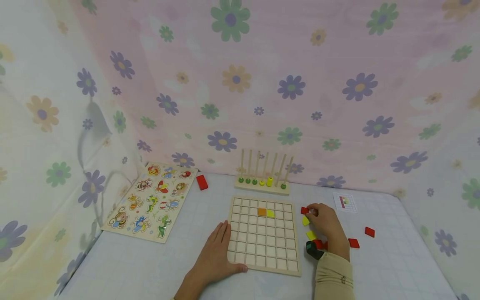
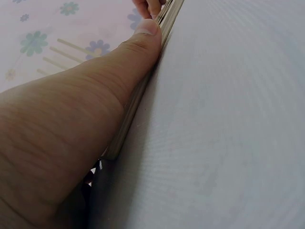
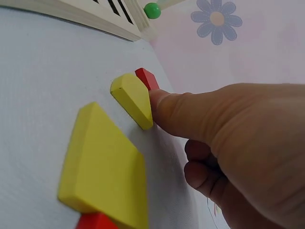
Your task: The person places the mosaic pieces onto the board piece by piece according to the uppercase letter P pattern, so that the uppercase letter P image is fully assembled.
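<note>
A wooden grid board [image 1: 262,271] lies flat, with an orange tile [image 1: 262,212] and a yellow tile [image 1: 271,213] side by side in its upper squares. My left hand [image 1: 213,254] rests at its lower left corner, fingers straight along the left side and thumb [image 2: 147,33] against the front edge. Right of the board, my right hand [image 1: 328,223] pinches a small red block [image 1: 304,210] between thumb and forefinger. Just below that block lies a yellow block [image 3: 131,98] with a rounded end, close to the thumb. A square yellow block [image 1: 311,236] lies nearer the wrist.
Behind the board stands a peg rack [image 1: 262,187] with green and yellow beads. An insect puzzle board [image 1: 150,202] and a red block [image 1: 202,182] are at left. To the right lie a pattern card [image 1: 345,202] and loose red blocks [image 1: 369,231]. Floral cloth walls [image 1: 255,137] enclose the table.
</note>
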`<state>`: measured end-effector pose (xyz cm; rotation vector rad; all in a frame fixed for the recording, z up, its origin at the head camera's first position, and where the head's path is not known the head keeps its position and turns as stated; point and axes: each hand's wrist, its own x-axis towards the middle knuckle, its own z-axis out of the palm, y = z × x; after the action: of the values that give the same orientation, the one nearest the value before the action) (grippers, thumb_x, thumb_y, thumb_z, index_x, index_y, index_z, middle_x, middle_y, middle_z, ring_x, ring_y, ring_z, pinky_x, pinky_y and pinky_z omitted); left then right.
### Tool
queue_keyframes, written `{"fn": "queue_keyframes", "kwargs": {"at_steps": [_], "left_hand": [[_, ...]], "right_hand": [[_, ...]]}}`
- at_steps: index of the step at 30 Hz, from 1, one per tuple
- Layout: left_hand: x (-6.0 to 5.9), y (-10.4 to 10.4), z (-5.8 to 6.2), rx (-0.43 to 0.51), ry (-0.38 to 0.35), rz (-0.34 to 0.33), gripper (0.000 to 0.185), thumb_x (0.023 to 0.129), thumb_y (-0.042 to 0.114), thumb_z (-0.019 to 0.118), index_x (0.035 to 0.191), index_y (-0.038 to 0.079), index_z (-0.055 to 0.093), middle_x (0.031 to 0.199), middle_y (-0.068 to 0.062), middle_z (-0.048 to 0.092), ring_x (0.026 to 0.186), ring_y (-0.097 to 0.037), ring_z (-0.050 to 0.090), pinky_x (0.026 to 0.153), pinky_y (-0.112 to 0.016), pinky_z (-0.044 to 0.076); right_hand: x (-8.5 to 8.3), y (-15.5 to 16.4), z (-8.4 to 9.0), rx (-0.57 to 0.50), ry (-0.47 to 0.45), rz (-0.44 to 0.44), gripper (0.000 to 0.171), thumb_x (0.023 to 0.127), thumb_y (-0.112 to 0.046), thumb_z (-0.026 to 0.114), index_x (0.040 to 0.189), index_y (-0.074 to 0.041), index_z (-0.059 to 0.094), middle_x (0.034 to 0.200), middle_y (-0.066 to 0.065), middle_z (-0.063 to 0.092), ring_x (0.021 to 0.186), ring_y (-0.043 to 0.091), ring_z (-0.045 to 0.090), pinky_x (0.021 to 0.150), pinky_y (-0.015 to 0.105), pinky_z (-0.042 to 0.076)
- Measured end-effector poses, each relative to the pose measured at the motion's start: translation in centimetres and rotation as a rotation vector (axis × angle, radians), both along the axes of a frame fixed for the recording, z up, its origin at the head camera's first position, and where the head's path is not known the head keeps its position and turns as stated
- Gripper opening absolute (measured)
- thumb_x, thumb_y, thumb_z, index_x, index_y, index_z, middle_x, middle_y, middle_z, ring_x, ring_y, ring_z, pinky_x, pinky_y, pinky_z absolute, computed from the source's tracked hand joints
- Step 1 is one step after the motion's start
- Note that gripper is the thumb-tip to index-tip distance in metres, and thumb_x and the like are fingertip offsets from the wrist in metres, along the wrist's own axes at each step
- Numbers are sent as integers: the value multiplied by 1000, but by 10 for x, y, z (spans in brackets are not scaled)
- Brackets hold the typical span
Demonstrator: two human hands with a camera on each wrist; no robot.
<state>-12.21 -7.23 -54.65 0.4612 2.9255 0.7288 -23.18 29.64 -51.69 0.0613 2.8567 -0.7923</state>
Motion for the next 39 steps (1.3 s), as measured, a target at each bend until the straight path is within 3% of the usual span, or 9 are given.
{"fn": "queue_keyframes", "kwargs": {"at_steps": [15,39], "left_hand": [[-2,1,1,-17,7,-2,136,67,88,67,162,2,22,170,-15,21,159,-34,18,128,-49,25],[0,0,0,-17,-1,-3,136,67,89,66,162,2,22,170,-15,20,159,-33,18,128,-49,25]], "right_hand": [[-5,-4,-5,24,48,30,39,102,-20,60,128,10,61,97,14,61,86,27,55,78,41,50],[-1,-8,-2,-2,38,20,41,102,-23,58,131,7,60,107,18,64,91,28,57,85,48,53]]}}
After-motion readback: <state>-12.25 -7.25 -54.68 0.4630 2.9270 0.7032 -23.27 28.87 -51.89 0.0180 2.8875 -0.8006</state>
